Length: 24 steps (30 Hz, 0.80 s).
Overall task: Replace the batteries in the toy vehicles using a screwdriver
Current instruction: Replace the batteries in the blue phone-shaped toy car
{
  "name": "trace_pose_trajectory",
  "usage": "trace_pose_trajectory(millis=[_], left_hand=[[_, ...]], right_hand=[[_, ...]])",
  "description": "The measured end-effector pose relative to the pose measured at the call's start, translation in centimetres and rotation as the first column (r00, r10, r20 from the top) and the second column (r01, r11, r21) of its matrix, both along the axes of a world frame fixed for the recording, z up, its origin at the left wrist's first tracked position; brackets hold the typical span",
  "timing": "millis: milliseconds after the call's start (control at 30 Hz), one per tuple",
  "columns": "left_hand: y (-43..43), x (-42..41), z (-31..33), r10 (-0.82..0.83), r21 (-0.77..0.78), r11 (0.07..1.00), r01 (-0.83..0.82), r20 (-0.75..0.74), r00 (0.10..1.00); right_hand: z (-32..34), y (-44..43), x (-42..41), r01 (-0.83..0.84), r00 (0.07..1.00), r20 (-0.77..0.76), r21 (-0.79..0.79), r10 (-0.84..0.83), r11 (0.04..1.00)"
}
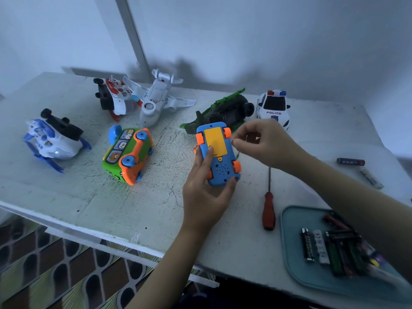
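My left hand [206,197] holds a blue toy car [219,155] upside down above the table, orange wheels up. Its thumb presses on the yellow battery cover [215,138]. My right hand [265,142] hovers just right of the car with its fingers curled; whether it pinches anything small I cannot tell. A red-handled screwdriver [268,206] lies on the table right of the car, nobody touching it. Several batteries [330,248] lie in a teal tray [289,241] at the front right.
Other toys stand on the white table [133,206]: a green-orange bus [128,155], a blue-white helicopter [53,139], a red-white one [110,97], a white plane [156,99], a green helicopter [225,112], a police car [274,108]. Two loose batteries [359,169] lie far right.
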<state>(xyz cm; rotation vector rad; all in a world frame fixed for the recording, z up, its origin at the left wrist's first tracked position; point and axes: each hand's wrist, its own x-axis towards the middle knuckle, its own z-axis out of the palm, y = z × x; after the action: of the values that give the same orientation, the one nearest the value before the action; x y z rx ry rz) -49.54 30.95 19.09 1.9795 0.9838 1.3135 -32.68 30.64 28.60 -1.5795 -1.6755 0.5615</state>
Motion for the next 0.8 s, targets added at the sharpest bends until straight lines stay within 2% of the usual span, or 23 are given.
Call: trace_pose_trajectory(millis=[100,233,333,800], left_hand=[[0.0,0.0,0.1,0.003,-0.009,1.000,-0.003,-0.001,1.000],[0.0,0.0,0.3,0.001,-0.003,1.000,-0.001,0.009,1.000],[0.0,0.0,0.2,0.012,0.006,1.000,-0.012,-0.006,1.000],[0.2,0.0,0.1,0.013,0.006,1.000,-0.013,-0.012,1.000]], right_hand=[[-0.1,-0.1,-0.8,-0.080,0.996,0.049,0.044,0.078,0.996],[-0.9,-0.1,-1.3,-0.182,0.940,0.300,0.049,0.159,0.982],[-1.5,0.0,-1.5,-0.193,0.909,0.388,0.060,0.155,0.979],[-1.7,0.2,-1.3,-0.239,0.872,0.464,0.131,0.154,0.962]])
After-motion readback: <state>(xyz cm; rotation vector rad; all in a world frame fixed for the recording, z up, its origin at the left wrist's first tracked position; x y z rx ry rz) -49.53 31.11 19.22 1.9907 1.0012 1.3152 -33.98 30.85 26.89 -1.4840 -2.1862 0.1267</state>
